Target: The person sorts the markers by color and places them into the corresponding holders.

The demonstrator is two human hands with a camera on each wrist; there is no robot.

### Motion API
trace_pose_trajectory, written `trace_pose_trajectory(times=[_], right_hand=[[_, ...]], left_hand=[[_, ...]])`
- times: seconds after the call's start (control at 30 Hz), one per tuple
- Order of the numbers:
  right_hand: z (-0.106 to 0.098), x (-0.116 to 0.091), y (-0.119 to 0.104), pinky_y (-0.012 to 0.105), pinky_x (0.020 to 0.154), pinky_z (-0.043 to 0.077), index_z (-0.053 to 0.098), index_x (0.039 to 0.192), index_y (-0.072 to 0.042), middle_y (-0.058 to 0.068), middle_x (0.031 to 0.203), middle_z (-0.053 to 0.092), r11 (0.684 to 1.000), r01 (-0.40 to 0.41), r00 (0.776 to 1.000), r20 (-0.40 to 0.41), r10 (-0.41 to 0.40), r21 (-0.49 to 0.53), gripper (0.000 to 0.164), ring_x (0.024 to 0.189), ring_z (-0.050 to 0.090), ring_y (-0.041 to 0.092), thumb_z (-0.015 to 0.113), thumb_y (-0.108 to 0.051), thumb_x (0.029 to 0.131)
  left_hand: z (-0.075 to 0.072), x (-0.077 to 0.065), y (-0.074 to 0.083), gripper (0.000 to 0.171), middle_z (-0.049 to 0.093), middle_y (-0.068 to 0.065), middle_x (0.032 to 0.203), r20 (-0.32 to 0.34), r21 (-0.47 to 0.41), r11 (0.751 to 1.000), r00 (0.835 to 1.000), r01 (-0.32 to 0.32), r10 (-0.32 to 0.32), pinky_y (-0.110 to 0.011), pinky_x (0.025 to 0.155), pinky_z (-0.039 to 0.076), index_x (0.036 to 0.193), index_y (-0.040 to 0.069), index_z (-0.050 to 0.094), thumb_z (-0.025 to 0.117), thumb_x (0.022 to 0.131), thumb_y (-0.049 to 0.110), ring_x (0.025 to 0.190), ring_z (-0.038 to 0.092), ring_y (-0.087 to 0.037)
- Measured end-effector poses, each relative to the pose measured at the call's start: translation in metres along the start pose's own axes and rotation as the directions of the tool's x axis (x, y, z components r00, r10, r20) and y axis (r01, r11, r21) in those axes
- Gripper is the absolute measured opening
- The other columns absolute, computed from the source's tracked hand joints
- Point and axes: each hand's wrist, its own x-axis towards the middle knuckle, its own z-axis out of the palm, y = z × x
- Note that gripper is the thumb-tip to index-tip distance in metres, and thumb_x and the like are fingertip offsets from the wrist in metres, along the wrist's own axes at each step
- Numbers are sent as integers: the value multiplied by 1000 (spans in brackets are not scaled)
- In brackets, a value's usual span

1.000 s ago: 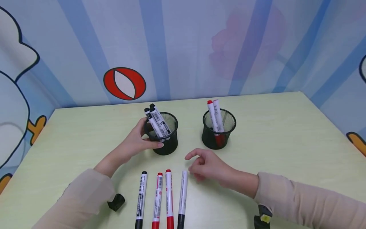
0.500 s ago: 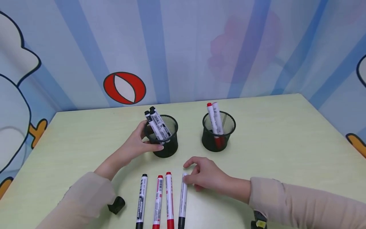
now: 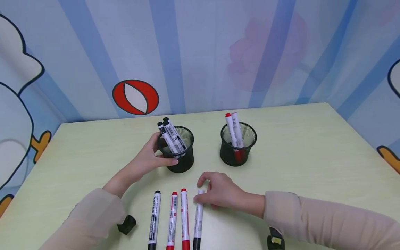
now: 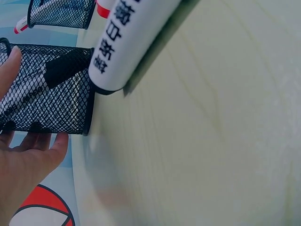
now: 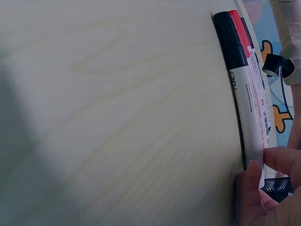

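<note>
In the head view, my left hand (image 3: pixel 149 154) grips the left black mesh pen cup (image 3: pixel 182 163), thumb at the front and fingers round its far side. Black-capped markers (image 3: pixel 172 137) lean inside that cup. My right hand (image 3: pixel 222 191) pinches the white end of a black-capped marker (image 3: pixel 198 218), the rightmost in a row lying on the table. In the right wrist view, thumb and fingers close on that same marker (image 5: pixel 247 99). To its left lie two red-capped markers (image 3: pixel 185 218) and another black-capped marker (image 3: pixel 154 217).
A second mesh pen cup (image 3: pixel 229 156) stands right of the first, holding a red-tipped marker (image 3: pixel 230 126) and another white one. The pale table (image 3: pixel 306 149) meets a printed blue curtain (image 3: pixel 206 52) at the back. Black wrist devices (image 3: pixel 126 225) show below both sleeves.
My right hand has come down and left onto the white end of the rightmost marker and taken hold of it. My left hand keeps its grip on the pen cup.
</note>
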Motion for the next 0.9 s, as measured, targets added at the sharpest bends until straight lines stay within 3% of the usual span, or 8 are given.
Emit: trace_pose_trajectory(times=[0.57,0.73,0.9], right_hand=[[2,2,-4,24,46,41,59,95,-8,4,58,54,1000,-14,1000,-3,14,11,28,44,50,13,75,-5,73],[1,0,-2,24,47,43,57,101,-5,5,62,56,996,-4,1000,1,4,84,30,47,50,13,69,1,74],[-1,0,6,24,52,46,56,106,-1,5,68,58,976,60,997,40,-70,208,27,53,52,13,64,4,80]], left_hand=[[0,3,0,89,33,-9,142,-8,11,1000,1000,14,-14,-51,103,33,144,17,20,77,76,16,132,28,-30],[0,2,-1,89,33,-9,142,-8,6,1000,1000,11,-11,-52,103,33,144,17,20,77,76,16,132,29,-31],[0,2,-2,89,33,-9,143,-2,6,1000,1000,8,-8,-51,103,33,144,17,20,78,76,17,132,29,-31]])
